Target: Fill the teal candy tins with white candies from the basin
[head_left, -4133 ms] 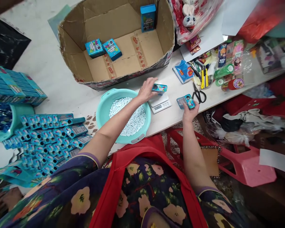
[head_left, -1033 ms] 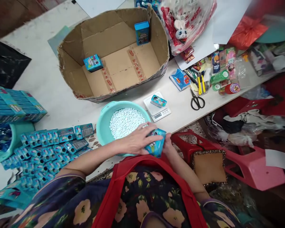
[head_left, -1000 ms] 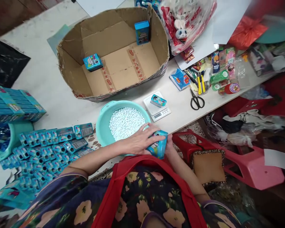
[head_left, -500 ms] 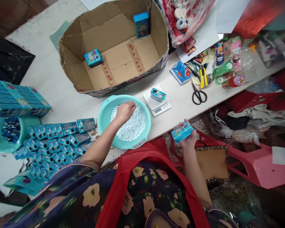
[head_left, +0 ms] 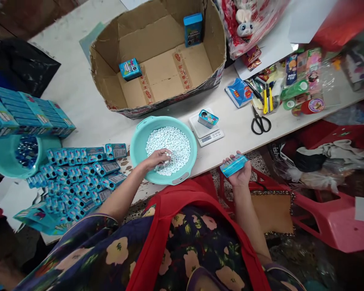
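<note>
My left hand (head_left: 156, 159) is at the near left side of a turquoise basin (head_left: 135, 135), over small white candies (head_left: 170, 139). Its fingers are curled together, with white candies at the fingertips. In my right hand (head_left: 241, 178), past the table's front edge, lies a blue candy box (head_left: 234, 165), held between thumb and fingers. Beside the basin, a similar small box (head_left: 208, 118) with a round dark opening rests on a white digital scale (head_left: 211, 137). The scale's reading is too small to make out.
A cardboard box (head_left: 133, 28) behind the basin holds two blue boxes. Many small opened boxes (head_left: 75, 178) stand at left, near stacked cartons (head_left: 30, 113) and a second basin (head_left: 0, 153). Scissors (head_left: 261, 124) and a yellow cutter (head_left: 267, 99) lie right. A pink stool (head_left: 342, 226) stands below.
My left hand has drawn back from the middle of the candies toward the basin's near left rim. The box in my right hand has tilted. The whole view has shifted slightly.
</note>
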Demonstrator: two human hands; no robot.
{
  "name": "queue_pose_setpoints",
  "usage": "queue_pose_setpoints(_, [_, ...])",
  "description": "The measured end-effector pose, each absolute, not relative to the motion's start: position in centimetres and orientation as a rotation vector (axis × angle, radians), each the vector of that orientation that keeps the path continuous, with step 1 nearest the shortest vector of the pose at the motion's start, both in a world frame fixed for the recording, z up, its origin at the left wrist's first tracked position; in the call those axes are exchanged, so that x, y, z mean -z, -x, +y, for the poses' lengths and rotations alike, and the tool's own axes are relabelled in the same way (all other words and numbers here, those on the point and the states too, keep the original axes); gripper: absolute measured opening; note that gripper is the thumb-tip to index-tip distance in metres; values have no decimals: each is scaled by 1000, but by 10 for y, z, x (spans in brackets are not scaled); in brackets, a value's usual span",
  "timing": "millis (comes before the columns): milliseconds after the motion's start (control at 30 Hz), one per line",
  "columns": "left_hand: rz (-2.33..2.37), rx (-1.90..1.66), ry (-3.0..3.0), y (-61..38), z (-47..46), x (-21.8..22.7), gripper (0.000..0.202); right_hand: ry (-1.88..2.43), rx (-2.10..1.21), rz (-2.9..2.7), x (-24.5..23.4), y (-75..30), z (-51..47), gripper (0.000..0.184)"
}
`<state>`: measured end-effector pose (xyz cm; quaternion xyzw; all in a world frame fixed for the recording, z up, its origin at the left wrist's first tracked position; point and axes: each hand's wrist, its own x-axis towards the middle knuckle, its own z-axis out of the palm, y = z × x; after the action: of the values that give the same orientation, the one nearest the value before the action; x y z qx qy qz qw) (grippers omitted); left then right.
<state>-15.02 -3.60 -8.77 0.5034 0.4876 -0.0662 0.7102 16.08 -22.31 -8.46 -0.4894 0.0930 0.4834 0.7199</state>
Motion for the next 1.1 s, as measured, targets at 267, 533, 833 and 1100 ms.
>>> queue_pose_setpoints(267, [1163, 164, -936, 131, -22, 93, 32, 1070, -1047, 243, 92, -158, -233, 55])
queue_pose_setpoints(533, [950, 65, -1192, 67, 29, 42, 18, 1084, -1042, 279, 93, -160, -226, 56])
queue_pose_setpoints(833, [872, 268, -2425, -58, 85, 10, 24, 1055, -1023, 256, 95, -162, -232, 53])
queue_pose_setpoints(1100, [885, 315, -2516, -67, 86, 28, 32, 1066, -1020, 289, 103, -169, -238, 54])
